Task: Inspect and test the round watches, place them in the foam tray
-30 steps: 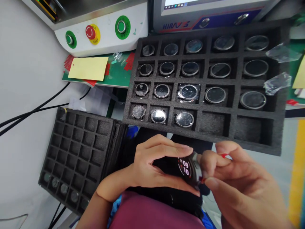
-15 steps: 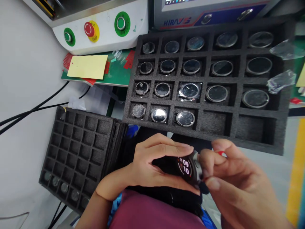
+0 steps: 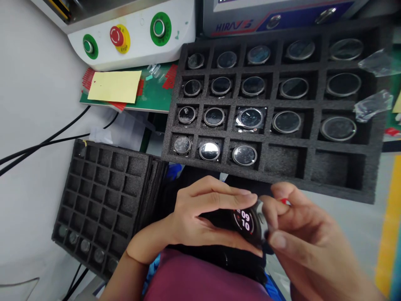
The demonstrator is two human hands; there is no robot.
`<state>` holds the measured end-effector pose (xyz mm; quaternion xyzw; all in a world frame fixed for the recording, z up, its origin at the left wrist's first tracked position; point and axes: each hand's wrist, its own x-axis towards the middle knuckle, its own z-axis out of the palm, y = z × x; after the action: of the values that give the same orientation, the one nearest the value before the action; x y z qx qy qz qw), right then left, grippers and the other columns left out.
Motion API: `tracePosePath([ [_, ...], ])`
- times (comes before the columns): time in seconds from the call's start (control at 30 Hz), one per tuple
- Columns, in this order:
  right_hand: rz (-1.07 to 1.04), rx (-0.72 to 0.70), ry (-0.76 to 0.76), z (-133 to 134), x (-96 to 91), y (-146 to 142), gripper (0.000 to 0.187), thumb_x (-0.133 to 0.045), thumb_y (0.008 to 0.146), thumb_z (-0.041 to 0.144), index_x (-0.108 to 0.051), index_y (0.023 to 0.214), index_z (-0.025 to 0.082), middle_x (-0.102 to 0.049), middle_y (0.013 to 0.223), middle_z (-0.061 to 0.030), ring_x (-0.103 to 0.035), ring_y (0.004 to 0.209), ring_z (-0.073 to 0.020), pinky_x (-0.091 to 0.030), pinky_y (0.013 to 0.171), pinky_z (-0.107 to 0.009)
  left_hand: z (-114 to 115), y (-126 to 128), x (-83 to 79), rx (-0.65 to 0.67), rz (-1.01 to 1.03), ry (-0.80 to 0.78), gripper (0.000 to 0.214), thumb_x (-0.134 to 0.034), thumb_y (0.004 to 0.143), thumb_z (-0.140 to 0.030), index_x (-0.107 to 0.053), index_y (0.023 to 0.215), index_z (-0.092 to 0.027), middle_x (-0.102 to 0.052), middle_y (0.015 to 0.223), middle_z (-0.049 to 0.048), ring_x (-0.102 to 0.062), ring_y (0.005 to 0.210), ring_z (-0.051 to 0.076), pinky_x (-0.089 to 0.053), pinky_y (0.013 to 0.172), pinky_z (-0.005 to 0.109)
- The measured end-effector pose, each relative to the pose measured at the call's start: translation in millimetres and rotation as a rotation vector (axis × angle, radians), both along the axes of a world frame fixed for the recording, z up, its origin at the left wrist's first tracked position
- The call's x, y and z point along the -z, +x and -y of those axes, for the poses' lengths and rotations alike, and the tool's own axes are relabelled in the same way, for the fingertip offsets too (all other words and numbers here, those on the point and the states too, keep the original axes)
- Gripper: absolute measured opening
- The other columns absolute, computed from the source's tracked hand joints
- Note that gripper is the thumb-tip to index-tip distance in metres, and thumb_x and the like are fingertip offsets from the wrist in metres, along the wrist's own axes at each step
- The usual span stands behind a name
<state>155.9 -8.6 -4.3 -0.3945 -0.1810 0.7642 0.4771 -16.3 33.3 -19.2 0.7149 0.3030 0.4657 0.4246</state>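
Note:
A round smartwatch (image 3: 247,223) with a lit screen showing 09 10 is tilted between my two hands. My left hand (image 3: 203,213) grips its rim, thumb along the lower edge and fingers along the upper edge. At the watch's right side is my right hand (image 3: 300,230), its fingers curled and pinched close against the case. A small red bit (image 3: 285,201) shows between those fingers; what it belongs to is hidden. Just beyond my hands lies a black foam tray (image 3: 269,176) with several round watch faces in its pockets.
A smaller foam tray (image 3: 103,184) with several round pieces stands lower left, atop a stack. A white panel with a red stop button (image 3: 117,36) is at the back, near a yellow paper (image 3: 115,86). Clear plastic film (image 3: 372,105) lies on the large tray's right edge.
My right hand has shifted slightly left along the watch's side, its fingers still pinched. The left hand and the watch stay nearly in place; the view has moved a little.

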Motion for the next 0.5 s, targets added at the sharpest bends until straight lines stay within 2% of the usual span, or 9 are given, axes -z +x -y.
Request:
tracePosePath([
  [0.13, -0.066, 0.015, -0.133, 1, -0.6, -9, 0.046, -0.089, 0.064, 0.032, -0.058, 0.099, 0.029, -0.056, 0.072, 0.0046, -0.056, 0.052, -0.0109, -0.052, 0.045, -0.020, -1, -1, -0.3, 0.053, 0.031, -0.006, 0.072, -0.089, 0.063, -0.030, -0.061, 0.130, -0.026, -0.075, 0.098, 0.0049, -0.071, 0.081, 0.016, -0.061, 0.068, 0.023],
  [0.23, -0.094, 0.065, -0.138, 1, 0.1, -19, 0.052, -0.092, 0.057, 0.035, -0.060, 0.098, 0.029, -0.055, 0.074, 0.0046, -0.055, 0.055, -0.0103, -0.050, 0.047, -0.019, -1, 0, 0.9, 0.078, 0.092, -0.110, 0.073, -0.091, 0.058, -0.032, -0.065, 0.126, -0.029, -0.075, 0.096, 0.0035, -0.071, 0.083, 0.018, -0.061, 0.069, 0.023],
  [0.3, -0.057, 0.113, -0.080, 2, 1.1, -23, 0.054, -0.092, 0.058, 0.039, -0.061, 0.102, 0.029, -0.057, 0.076, 0.0034, -0.056, 0.058, -0.0114, -0.050, 0.048, -0.021, 2, 3, 2.9, 0.118, 0.217, -0.304, 0.071, -0.092, 0.054, -0.030, -0.069, 0.121, -0.029, -0.073, 0.096, 0.0035, -0.071, 0.081, 0.017, -0.061, 0.070, 0.024],
  [0.37, 0.069, 0.261, 0.032, 3, 1.0, -23, 0.056, -0.089, 0.061, 0.046, -0.062, 0.107, 0.028, -0.060, 0.082, 0.0009, -0.056, 0.063, -0.0129, -0.051, 0.051, -0.023, 5, 6, 4.8, 0.208, 0.387, -0.583, 0.066, -0.091, 0.057, -0.031, -0.070, 0.120, -0.029, -0.072, 0.098, 0.0039, -0.072, 0.078, 0.016, -0.060, 0.068, 0.025],
  [0.43, 0.287, 0.490, 0.157, 5, -0.1, -20, 0.048, -0.086, 0.067, 0.039, -0.062, 0.106, 0.027, -0.061, 0.087, -0.0002, -0.057, 0.072, -0.0137, -0.053, 0.062, -0.024, 9, 9, 4.9, 0.295, 0.528, -0.829, 0.052, -0.082, 0.072, -0.038, -0.068, 0.122, -0.027, -0.072, 0.099, 0.0060, -0.072, 0.075, 0.016, -0.060, 0.065, 0.025],
  [0.5, 0.485, 0.611, 0.240, 8, -1.3, -16, 0.037, -0.081, 0.074, 0.022, -0.061, 0.104, 0.027, -0.063, 0.091, -0.0005, -0.059, 0.083, -0.0140, -0.052, 0.077, -0.024, 12, 10, 2.1, 0.306, 0.554, -0.953, 0.040, -0.062, 0.089, -0.044, -0.069, 0.120, -0.020, -0.073, 0.092, 0.0094, -0.072, 0.072, 0.016, -0.059, 0.062, 0.025],
])
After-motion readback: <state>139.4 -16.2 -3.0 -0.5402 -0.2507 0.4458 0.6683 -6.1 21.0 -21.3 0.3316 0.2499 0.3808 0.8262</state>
